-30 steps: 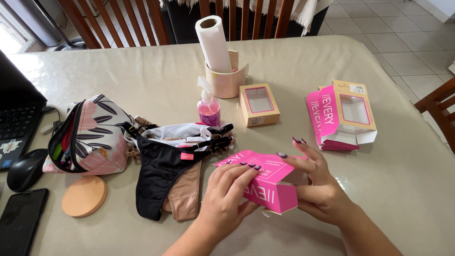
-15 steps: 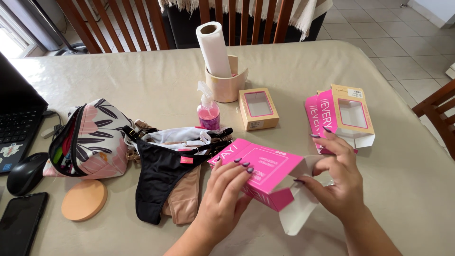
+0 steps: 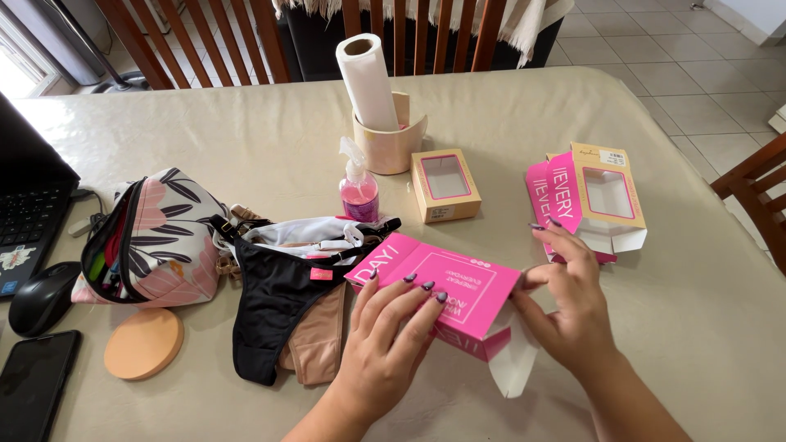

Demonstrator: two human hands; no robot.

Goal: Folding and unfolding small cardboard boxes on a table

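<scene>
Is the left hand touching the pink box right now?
Touching. The head view shows the left hand with its fingers lying flat on the top face of the pink box.
</scene>
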